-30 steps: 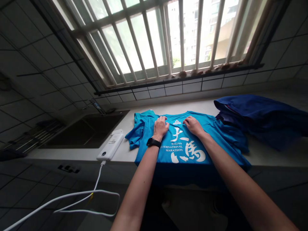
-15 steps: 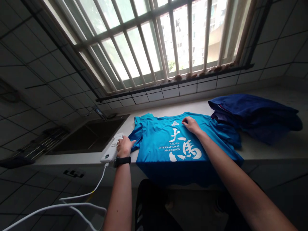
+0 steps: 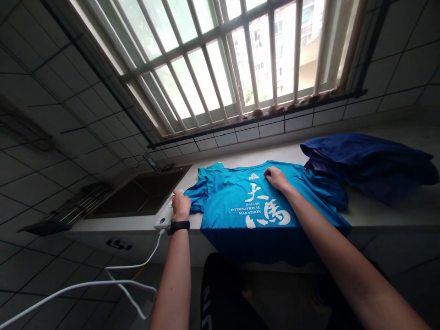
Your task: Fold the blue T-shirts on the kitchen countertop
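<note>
The left hand (image 3: pixel 181 206), laid on the blue shirt (image 3: pixel 220 197) a second ago, has been shifted onto the white device (image 3: pixel 161 223) beside it; the right hand (image 3: pixel 277 178) has been kept on the shirt, near the collar and the printed logo. By the left grip the device is partly covered; whether it is pinched cannot be told. The right grip is curled, thumb and forefinger drawn close together; whether fabric is caught between them cannot be told.

The shirt is spread print upward on the counter (image 3: pixel 378 217), its lower part hung over the front edge. A cord (image 3: pixel 156 250) is plugged into the device. To the left are seen a sink (image 3: pixel 134 195) and a rack (image 3: pixel 85 204); to the right, navy cloth (image 3: pixel 364 158) is heaped close against a sleeve.

The shirt's fabric is thin and smooth, rumpled at the sleeves. The sink is dark and rectangular; the wall is faced with pale tiles (image 3: pixel 247 133) below a barred window (image 3: pixel 247 68).
</note>
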`<state>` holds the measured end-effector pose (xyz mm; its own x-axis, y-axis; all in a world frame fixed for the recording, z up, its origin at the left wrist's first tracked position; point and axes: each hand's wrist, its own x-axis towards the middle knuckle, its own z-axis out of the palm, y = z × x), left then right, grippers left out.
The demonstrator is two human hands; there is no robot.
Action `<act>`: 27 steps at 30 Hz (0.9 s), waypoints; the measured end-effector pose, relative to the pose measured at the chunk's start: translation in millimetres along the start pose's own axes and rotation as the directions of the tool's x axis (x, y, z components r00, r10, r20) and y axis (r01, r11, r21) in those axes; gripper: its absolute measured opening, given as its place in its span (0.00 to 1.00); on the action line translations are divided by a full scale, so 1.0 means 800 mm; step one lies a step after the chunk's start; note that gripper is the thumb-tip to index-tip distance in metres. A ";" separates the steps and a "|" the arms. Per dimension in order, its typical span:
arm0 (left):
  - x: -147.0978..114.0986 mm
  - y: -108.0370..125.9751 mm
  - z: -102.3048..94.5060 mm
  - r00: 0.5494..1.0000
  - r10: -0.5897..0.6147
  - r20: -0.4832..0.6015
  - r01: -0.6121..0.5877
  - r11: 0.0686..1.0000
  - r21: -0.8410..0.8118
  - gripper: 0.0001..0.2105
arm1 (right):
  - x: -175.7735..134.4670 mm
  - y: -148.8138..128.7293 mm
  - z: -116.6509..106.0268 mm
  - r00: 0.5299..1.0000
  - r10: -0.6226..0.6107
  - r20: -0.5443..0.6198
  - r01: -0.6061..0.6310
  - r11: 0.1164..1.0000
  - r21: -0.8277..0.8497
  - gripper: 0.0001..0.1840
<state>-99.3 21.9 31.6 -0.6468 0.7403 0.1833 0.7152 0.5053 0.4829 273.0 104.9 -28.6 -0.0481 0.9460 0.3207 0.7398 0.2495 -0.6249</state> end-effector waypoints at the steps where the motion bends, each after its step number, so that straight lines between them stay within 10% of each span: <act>1: 0.000 -0.001 0.002 1.000 0.007 -0.002 -0.007 1.000 -0.012 0.20 | 0.001 0.001 0.001 1.000 -0.001 -0.004 0.001 1.000 0.001 0.12; 15: 0.016 -0.005 -0.006 0.984 0.068 0.164 -0.062 0.997 -0.044 0.25 | 0.003 -0.002 -0.002 0.998 0.069 -0.003 -0.069 0.995 0.067 0.09; 21: 0.003 0.006 -0.007 0.978 0.206 -0.024 -0.206 0.953 -0.223 0.29 | 0.003 -0.002 -0.001 0.998 0.060 -0.007 -0.059 0.996 0.065 0.11; 27: 0.009 0.006 0.002 0.998 0.058 0.010 -0.054 0.961 -0.272 0.32 | 0.006 0.002 0.002 0.998 0.059 -0.006 -0.058 0.997 0.058 0.12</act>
<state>-100.0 30.1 33.9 -0.6013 0.7728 0.2028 0.6499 0.3254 0.6869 272.9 110.1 -29.2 -0.0004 0.9577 0.2879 0.7012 0.2055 -0.6827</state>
